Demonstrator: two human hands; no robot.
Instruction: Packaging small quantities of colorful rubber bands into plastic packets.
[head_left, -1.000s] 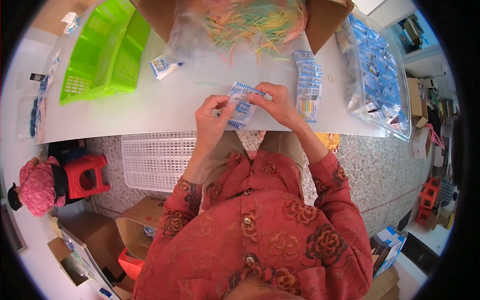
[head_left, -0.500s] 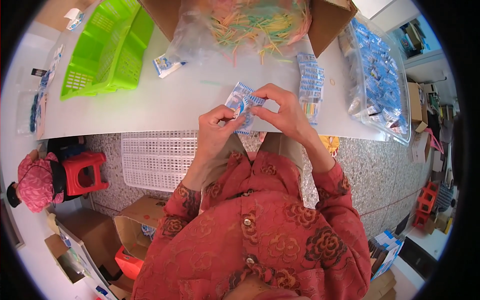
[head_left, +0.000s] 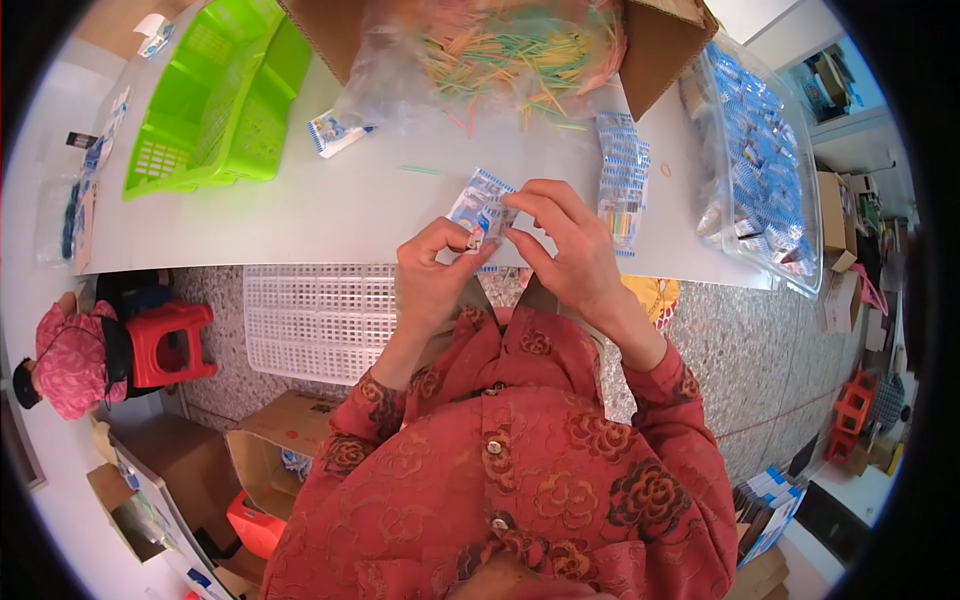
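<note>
Above the near edge of the white table, my left hand point(head_left: 432, 270) pinches a small blue-and-white printed plastic packet point(head_left: 474, 210) between thumb and fingers. The packet is tilted, its upper end leaning away from me. My right hand point(head_left: 570, 245) is at the packet's right edge, index fingertip above and thumb below, with a gap between them; both seem to touch the film. To the right lies an overlapping row of similar packets point(head_left: 620, 165), with coloured sticks showing at its near end. A thin green stick point(head_left: 420, 170) lies left of the held packet.
An open cardboard box point(head_left: 665, 55) holds a clear bag of coloured sticks point(head_left: 510, 50). A bright green basket point(head_left: 215, 110) stands left, a clear bin of blue packets point(head_left: 755, 150) right. Another packet point(head_left: 335, 133) lies near the basket. A white crate point(head_left: 320, 320) sits below the table edge.
My right thumb and index finger have spread apart along the packet's right edge, where they were pinched together on it. The packet looks flatter and more open to view; my left hand keeps its hold.
</note>
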